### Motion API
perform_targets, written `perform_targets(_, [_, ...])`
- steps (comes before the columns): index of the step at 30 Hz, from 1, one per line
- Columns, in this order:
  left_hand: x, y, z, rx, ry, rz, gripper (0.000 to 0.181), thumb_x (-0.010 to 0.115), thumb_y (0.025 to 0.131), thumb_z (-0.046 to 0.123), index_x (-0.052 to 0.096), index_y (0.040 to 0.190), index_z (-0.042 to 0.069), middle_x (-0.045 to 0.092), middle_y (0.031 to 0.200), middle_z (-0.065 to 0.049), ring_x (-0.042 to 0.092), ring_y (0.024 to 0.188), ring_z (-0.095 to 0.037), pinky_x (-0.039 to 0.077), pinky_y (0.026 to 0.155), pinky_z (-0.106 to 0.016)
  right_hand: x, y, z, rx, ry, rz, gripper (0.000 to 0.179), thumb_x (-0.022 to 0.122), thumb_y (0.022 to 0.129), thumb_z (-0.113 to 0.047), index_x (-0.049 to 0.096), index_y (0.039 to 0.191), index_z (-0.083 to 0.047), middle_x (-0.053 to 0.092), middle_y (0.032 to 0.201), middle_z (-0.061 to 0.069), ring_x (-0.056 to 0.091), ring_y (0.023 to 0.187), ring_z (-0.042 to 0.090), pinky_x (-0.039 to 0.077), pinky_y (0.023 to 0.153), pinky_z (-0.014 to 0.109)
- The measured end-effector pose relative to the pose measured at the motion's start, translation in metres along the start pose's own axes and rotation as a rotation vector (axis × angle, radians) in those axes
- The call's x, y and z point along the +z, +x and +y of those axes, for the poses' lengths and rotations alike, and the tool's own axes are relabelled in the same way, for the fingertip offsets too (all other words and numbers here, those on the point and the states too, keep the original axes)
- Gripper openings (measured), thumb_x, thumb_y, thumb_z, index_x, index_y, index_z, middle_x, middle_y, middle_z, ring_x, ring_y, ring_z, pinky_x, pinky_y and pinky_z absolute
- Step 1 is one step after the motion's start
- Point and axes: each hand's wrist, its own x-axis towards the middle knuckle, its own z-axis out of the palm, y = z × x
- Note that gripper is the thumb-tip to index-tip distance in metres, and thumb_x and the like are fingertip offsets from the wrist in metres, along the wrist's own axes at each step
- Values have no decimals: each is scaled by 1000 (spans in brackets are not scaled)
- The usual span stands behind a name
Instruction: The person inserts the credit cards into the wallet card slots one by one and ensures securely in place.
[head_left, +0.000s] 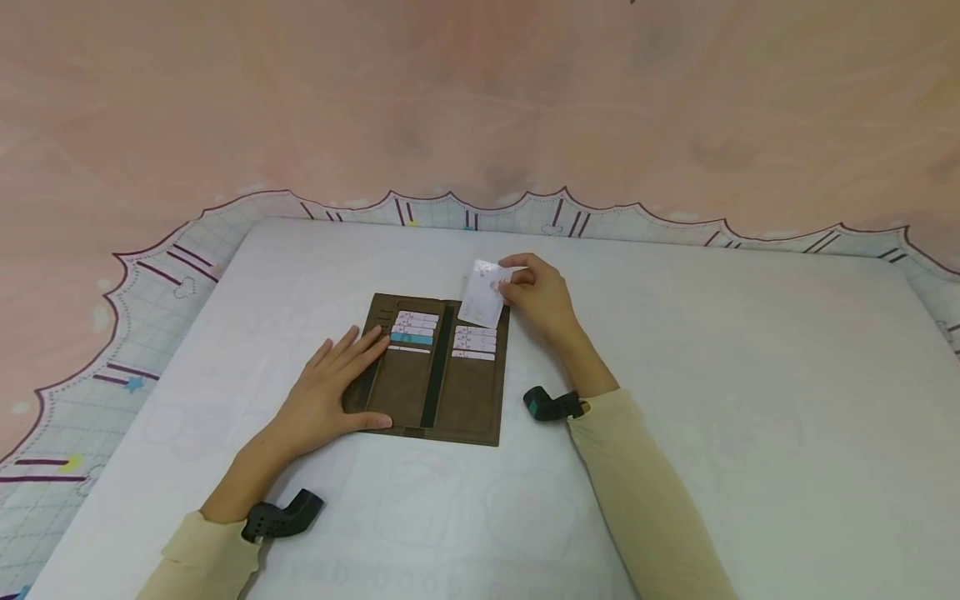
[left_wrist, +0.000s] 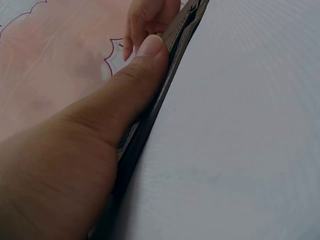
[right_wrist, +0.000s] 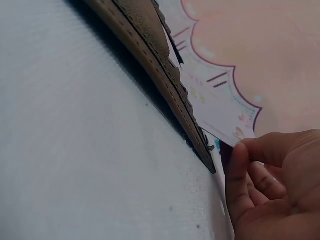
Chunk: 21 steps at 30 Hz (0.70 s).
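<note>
A brown wallet (head_left: 468, 408) lies opened flat on the white table, a dark strip running down its middle. White cards (head_left: 474, 342) fill slots in its right half; more white cards and a blue card (head_left: 411, 338) show in the left half. My left hand (head_left: 330, 387) rests on the wallet's left side with fingers spread, the thumb (left_wrist: 142, 65) along its near edge. Between thumb and fingers my right hand (head_left: 542, 298) pinches a white card (head_left: 482, 292) printed with small pale figures. The card is tilted and overlaps the top of the wallet's right half in the head view.
The white table (head_left: 720, 400) spreads around the wallet. A scalloped cloth border (head_left: 517, 218) with dark stripes runs along its far and left edges, over a peach-coloured surface (head_left: 465, 100). Black wrist cameras (head_left: 281, 517) sit on both wrists by the beige sleeves.
</note>
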Motion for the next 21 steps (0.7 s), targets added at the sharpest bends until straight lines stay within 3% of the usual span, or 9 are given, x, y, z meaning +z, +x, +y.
perform_targets(10, [0,0,0,0,-2,-6,102,78,69,54,31,151,17,23,157,-5,12,144,-33,5,114,-54,-2,-1,3,4,-74,-34,29,63,91,-6,59,120,-8,64,89,10,61,75,20,49,74,30])
perform_targets(21, [0,0,0,0,5,-3,103,79,69,54,29,152,19,23,157,-6,12,144,-32,5,114,-53,-4,0,3,-56,-104,-87,29,64,90,-4,61,119,-7,62,86,11,62,74,21,47,76,31])
